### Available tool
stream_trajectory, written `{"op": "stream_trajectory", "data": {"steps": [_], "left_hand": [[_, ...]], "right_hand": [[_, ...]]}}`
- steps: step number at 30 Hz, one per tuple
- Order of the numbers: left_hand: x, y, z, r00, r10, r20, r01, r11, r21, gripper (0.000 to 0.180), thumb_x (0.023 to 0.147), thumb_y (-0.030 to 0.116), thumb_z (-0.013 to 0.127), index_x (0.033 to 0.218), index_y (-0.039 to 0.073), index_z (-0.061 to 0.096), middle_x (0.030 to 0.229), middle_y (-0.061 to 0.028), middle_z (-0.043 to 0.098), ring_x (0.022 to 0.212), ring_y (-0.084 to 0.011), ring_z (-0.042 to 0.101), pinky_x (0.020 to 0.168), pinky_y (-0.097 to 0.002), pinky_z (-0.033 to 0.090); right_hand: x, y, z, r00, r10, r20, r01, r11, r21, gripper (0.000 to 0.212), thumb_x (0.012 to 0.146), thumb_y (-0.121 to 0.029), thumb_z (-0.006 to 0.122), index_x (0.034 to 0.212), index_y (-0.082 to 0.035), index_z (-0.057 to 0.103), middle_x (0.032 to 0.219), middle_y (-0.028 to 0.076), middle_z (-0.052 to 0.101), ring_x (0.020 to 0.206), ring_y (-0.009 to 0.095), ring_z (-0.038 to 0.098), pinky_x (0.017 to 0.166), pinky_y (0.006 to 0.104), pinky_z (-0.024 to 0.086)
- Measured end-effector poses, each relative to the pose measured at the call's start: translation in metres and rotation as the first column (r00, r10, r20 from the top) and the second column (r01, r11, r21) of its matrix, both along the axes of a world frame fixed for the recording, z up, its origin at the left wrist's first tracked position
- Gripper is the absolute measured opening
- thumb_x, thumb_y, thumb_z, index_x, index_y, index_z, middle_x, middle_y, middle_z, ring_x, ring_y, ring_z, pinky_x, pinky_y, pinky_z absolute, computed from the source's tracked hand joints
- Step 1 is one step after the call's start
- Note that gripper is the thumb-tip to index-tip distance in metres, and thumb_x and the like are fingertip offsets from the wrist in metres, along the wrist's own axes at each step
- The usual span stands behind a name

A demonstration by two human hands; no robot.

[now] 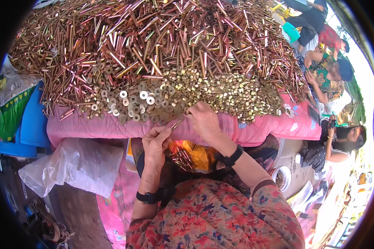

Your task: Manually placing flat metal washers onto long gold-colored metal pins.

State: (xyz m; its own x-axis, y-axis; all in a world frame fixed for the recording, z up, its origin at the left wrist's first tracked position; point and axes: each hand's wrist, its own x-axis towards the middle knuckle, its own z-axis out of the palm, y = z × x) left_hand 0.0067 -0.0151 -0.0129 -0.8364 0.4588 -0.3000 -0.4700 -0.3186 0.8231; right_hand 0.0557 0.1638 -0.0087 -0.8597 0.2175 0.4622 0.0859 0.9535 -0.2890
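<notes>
My left hand (154,143) is closed in a pinch on a slim metal bolt (175,125), whose far end points up and right toward the pile. A round washer (180,118) shows at that end. Just to the right, my right hand (205,121) has its fingers pressed together at the near edge of the brass-coloured nuts (220,93); what they hold, if anything, is hidden. Loose flat washers (147,98) lie beyond my left hand. Behind them spreads a large heap of coppery metal tubes (153,37).
A pink quilted cloth (99,124) covers the table's near edge. On my lap, a yellow-orange bag (201,155) holds more coppery pieces (180,157). Clear plastic sheeting (77,162) hangs at left, beside a blue chair (29,120). A white bucket (281,177) and several people are at right.
</notes>
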Motion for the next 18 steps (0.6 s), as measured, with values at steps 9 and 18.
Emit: {"op": "stream_trajectory", "data": {"steps": [9,18], "left_hand": [[0.009,0.010,-0.002,0.997,0.039,-0.064,-0.043,0.997,-0.058,0.008,0.077,0.008,0.066,0.073,0.006,0.059,0.055,0.0015,0.049,0.042,-0.0037,0.035,0.039,-0.0178,0.023],[0.009,0.019,0.008,0.995,0.030,-0.090,-0.029,0.999,0.015,0.016,0.076,0.009,0.066,0.066,0.010,0.053,0.052,0.0026,0.044,0.040,-0.0036,0.030,0.038,-0.0190,0.019]], "right_hand": [[-0.013,-0.009,-0.022,0.992,-0.119,0.038,0.114,0.987,0.115,0.017,0.060,-0.016,0.063,0.074,-0.007,0.058,0.076,0.008,0.054,0.077,0.026,0.057,0.063,0.0381,0.049],[0.023,0.002,0.006,0.981,0.092,-0.168,-0.183,0.709,-0.681,0.016,0.074,-0.012,0.062,0.081,0.000,0.054,0.076,0.012,0.059,0.066,0.023,0.061,0.059,0.0354,0.048]]}}
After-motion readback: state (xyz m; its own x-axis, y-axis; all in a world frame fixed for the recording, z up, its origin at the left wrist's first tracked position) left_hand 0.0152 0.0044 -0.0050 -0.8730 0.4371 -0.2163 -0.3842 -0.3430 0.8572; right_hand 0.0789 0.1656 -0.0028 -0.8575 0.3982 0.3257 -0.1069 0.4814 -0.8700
